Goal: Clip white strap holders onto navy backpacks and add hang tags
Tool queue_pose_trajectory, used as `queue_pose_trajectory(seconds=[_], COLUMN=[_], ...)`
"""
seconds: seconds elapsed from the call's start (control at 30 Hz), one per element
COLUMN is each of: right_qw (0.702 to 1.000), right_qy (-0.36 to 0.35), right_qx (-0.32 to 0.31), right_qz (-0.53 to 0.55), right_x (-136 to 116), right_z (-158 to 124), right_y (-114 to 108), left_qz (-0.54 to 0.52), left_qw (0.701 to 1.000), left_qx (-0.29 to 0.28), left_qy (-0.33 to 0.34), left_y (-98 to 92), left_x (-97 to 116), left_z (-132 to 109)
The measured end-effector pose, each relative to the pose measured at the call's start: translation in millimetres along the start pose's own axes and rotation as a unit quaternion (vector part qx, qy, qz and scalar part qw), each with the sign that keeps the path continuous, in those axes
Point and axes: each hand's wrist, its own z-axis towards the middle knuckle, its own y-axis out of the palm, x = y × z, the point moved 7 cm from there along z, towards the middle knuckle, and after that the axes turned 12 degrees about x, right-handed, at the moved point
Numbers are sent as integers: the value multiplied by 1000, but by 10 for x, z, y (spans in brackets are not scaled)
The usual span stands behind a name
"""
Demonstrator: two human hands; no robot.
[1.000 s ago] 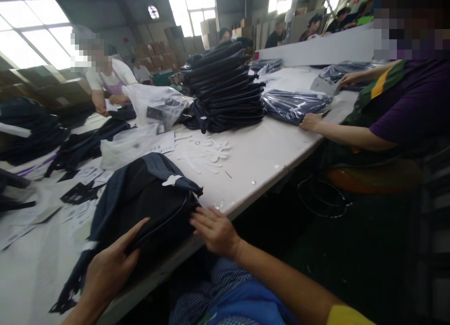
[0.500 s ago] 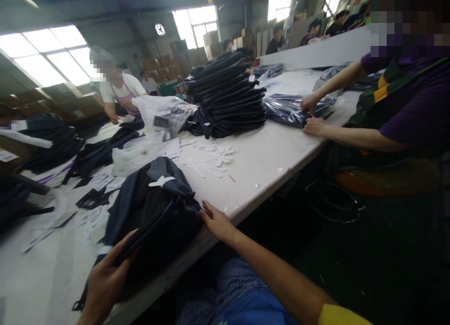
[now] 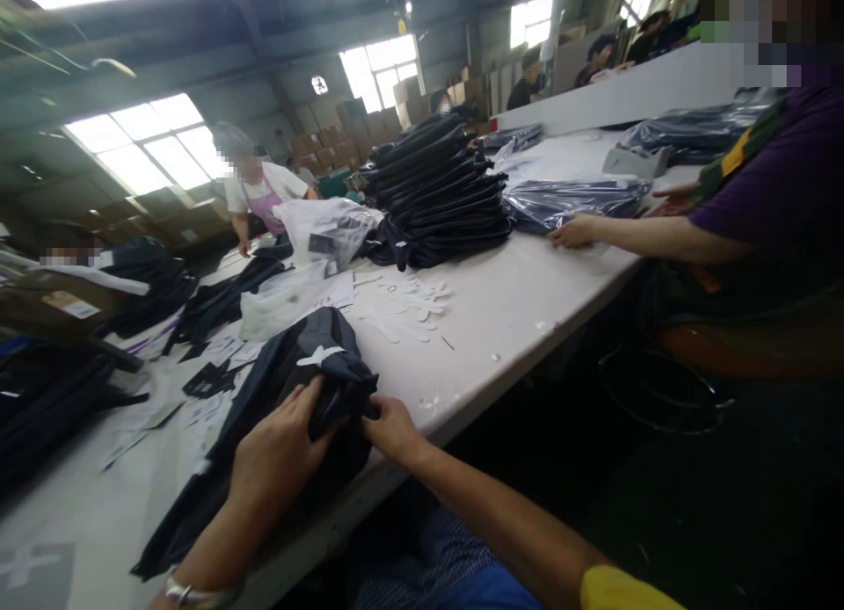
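A dark navy fabric bag (image 3: 270,377) lies folded at the near edge of the white table (image 3: 488,320). A white strip (image 3: 320,355) is fastened near its top. My left hand (image 3: 280,447) reaches over the bag's middle, its fingers curled into the cloth and partly hidden by it. At the bag's right end, my right hand (image 3: 394,430) pinches the edge of the fabric. Just beyond the bag, several loose white strips (image 3: 412,307) are scattered on the tabletop.
Behind the strips rises a tall stack of dark bags (image 3: 441,197), beside a clear plastic bag (image 3: 323,223). On the right, a co-worker's hand (image 3: 577,232) rests on a plastic-wrapped bundle (image 3: 586,197). Cards and papers (image 3: 211,377) lie to the left.
My left hand has moved from the bag's near-left side up and right onto its middle. The right hand has closed on the bag's edge. The bag is more bunched, and the view has shifted.
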Motion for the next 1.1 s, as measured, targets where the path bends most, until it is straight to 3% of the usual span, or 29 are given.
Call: queue_pose_trajectory(seconds=[0.07, 0.13, 0.2, 0.3, 0.37, 0.47, 0.53, 0.63, 0.7, 0.8, 0.9, 1.0, 1.1], right_qw=[991, 957, 936, 976, 997, 961, 936, 946, 952, 952, 968, 980, 981], right_qy=[110, 235, 271, 173, 32, -204, -271, -242, -243, -268, -192, -121, -115], right_qx=[16, 24, 21, 39, 64, 92, 81, 18, 10, 87, 156, 160, 133], right_qz=[68, 167, 224, 123, -13, -161, -209, -214, -185, -117, -33, -16, -81], right_x=[128, 296, 382, 350, 161, -271, -435, -437, -436, -446, -276, -88, -24], right_z=[3, -23, -29, -1, -7, -101, -115, 22, 114, 183, 201, 162, 139], right_y=[-5, 19, 13, -175, -329, -396, -341, -233, -237, -422, -646, -739, -749], left_qz=[-21, -68, -116, -169, -179, -162, -157, -155, -130, -56, -30, -44, -60], left_qw=[998, 990, 976, 963, 961, 965, 967, 970, 974, 984, 991, 995, 995], left_qx=[2, 35, 73, 89, 88, 87, 86, 65, 43, 4, -22, 2, 40], left_qy=[-53, -119, -167, -191, -190, -186, -181, -177, -179, -170, -132, -93, -66], left_y=[69, 109, 134, 183, 200, 201, 202, 223, 238, 286, 414, 543, 624], left_x=[-95, -248, -349, -341, -296, -258, -245, -216, -194, -137, -17, 115, 209], left_z=[68, 43, -34, -124, -137, -125, -120, -128, -138, -155, -187, -235, -290])
